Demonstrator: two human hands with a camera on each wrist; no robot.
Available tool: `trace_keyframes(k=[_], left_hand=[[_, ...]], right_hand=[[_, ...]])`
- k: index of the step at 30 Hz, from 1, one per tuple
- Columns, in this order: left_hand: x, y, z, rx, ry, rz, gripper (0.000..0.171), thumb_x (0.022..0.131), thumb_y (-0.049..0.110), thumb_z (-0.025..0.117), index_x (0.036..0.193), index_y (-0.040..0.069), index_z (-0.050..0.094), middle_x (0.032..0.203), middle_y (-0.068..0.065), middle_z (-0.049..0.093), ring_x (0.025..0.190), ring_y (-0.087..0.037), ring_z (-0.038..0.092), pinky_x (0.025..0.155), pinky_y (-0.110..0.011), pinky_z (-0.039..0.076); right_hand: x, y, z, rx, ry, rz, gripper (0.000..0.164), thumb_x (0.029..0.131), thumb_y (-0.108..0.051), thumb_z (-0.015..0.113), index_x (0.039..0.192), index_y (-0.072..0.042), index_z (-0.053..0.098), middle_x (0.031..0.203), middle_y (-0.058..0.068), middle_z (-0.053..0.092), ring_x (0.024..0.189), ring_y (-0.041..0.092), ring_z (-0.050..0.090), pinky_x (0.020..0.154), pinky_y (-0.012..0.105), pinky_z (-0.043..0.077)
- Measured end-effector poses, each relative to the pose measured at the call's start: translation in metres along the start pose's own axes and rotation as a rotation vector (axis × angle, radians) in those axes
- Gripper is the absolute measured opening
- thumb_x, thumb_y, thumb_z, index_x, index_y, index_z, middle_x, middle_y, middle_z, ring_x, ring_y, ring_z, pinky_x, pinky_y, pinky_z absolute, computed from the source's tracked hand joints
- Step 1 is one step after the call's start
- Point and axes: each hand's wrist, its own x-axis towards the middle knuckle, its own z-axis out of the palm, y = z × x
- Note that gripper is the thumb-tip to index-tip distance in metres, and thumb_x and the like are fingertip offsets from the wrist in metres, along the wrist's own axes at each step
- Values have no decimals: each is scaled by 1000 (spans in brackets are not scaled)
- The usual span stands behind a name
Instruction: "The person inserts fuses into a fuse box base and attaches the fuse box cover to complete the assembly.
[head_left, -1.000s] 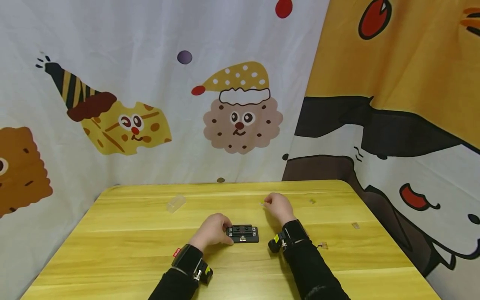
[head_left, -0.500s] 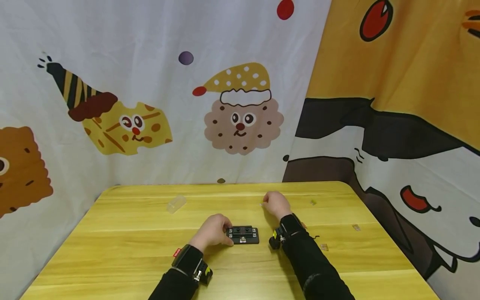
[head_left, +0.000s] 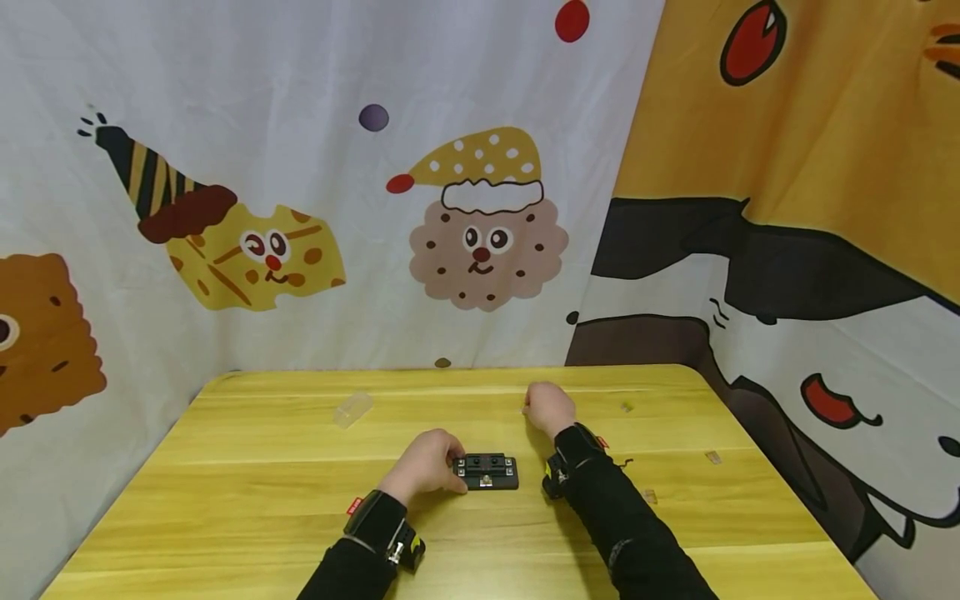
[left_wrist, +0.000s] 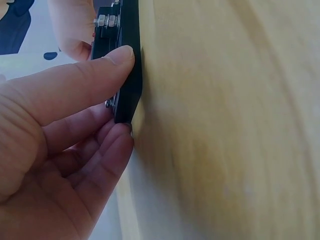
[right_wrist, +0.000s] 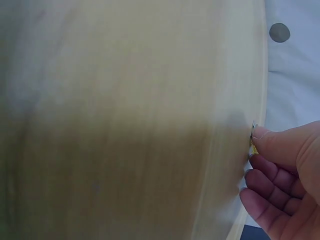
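In the head view, a black rectangular block with silver metal screws (head_left: pixel 495 481) lies flat on the table. My left hand (head_left: pixel 422 463) grips it by its left end. Close up in the left wrist view, the left thumb (left_wrist: pixel 117 59) presses on the block's edge and the fingertips touch its lower corner. Farther back and to the right, my right hand (head_left: pixel 551 408) pinches a tiny thin piece (right_wrist: pixel 254 148), partly silvery and yellow, between thumb and forefinger. Its kind is too small to tell, and the fingers cover much of it.
A clear plastic cover or box (head_left: pixel 352 409) lies at the back left of the wooden table (head_left: pixel 247 500). On the right lie small clear packets (head_left: pixel 713 457) and a thin dark scrap (head_left: pixel 625 463). Behind the table hangs a printed curtain (head_left: pixel 300 333).
My right hand has shifted slightly left and its wrist has turned, so less of the pinched piece shows. The left hand and the block stay in place.
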Motion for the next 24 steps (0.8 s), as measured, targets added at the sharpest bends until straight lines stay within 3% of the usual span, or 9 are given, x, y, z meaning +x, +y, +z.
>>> trace_keyframes(k=[14,24], left_hand=[[3,-1,2,9,1,-11,42,64,13,94,98,0,72,83,-2,61,75,-16,53,73,-37,49],[3,-1,1,21,2,-6,42,63,13,94,97,-1,72,82,-2,61,74,-15,52,73,-36,48]], right_hand=[[0,-1,-1,-5,8,-20,7,90,-13,74,91,-8,69,83,4,64,81,26,63,76,41,52],[-4,-5,-3,15,62,-53,5,87,-3,72,87,-7,68,82,6,63,80,26,62,75,41,52]])
